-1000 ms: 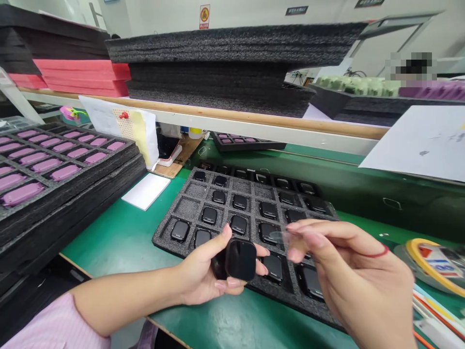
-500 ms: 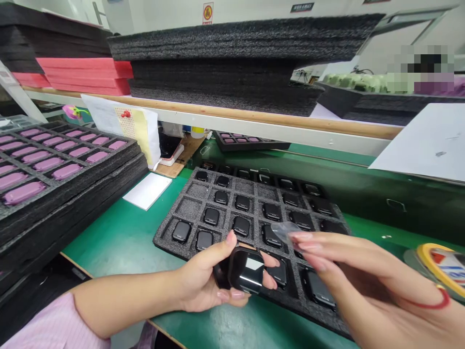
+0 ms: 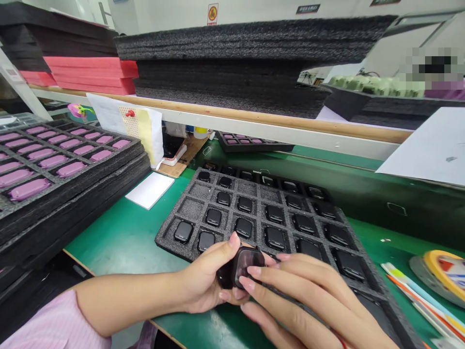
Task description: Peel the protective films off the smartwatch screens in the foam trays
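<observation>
A small black watch body (image 3: 244, 265) is pinched by its edges in the left hand (image 3: 207, 283), just above the near edge of the foam tray (image 3: 164, 240). The outstretched fingers of the right hand (image 3: 301, 305) are laid flat on it. It is judged light, rigid, glossy and scratch-prone, best gripped at the rims; its face is turned up and rightward, and no long axis can be told.

A pale pink ribbed sleeve (image 3: 43, 322) is worn on the left arm, the nails of the fingers (image 3: 254, 271) are coated in glossy pale pink, and a thin red string (image 3: 341, 341) is glimpsed at the right wrist.
</observation>
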Action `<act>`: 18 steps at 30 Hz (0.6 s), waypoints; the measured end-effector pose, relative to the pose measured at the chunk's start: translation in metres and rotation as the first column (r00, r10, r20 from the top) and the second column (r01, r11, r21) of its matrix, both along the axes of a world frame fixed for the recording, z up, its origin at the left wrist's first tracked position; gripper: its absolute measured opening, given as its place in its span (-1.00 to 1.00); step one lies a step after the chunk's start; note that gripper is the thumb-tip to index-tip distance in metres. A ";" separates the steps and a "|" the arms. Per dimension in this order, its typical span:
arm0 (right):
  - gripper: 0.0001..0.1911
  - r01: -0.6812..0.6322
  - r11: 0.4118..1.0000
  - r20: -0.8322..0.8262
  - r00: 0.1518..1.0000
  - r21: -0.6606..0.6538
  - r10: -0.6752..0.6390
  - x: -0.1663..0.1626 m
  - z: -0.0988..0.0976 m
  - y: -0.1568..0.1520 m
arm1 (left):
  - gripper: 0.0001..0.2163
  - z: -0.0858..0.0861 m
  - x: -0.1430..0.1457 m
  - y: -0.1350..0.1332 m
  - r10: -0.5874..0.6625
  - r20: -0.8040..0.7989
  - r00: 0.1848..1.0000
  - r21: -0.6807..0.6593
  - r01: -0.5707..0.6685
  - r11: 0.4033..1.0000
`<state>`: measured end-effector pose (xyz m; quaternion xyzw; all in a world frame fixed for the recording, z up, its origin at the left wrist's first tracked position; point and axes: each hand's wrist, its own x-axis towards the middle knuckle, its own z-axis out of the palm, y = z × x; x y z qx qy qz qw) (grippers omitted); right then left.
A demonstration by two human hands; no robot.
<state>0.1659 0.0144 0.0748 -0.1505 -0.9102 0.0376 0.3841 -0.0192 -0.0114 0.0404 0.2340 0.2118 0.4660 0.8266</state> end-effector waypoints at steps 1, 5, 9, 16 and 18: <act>-0.68 0.015 1.000 0.001 1.000 0.013 -0.015 -0.002 -0.001 0.002 | -0.45 -0.001 0.001 0.000 0.022 -0.024 0.999 0.027 -0.022 0.999; -0.49 0.058 0.993 -0.018 0.998 -0.101 -0.060 -0.011 -0.008 0.006 | -0.49 -0.003 0.004 -0.001 0.085 -0.114 0.990 0.129 -0.070 0.989; -0.60 0.003 0.974 -0.069 0.997 -0.226 -0.019 -0.014 -0.008 0.009 | -0.49 -0.001 0.004 -0.002 0.079 -0.136 0.987 0.086 -0.068 0.994; -0.56 -0.022 0.967 -0.053 0.999 -0.253 0.009 -0.007 -0.004 0.015 | -0.35 0.009 0.001 -0.001 -0.001 -0.151 0.989 0.071 0.011 0.997; -0.53 -0.037 0.965 -0.046 0.999 -0.260 0.026 -0.006 -0.004 0.013 | -0.35 0.010 0.002 -0.002 -0.003 -0.139 0.990 0.051 0.010 0.999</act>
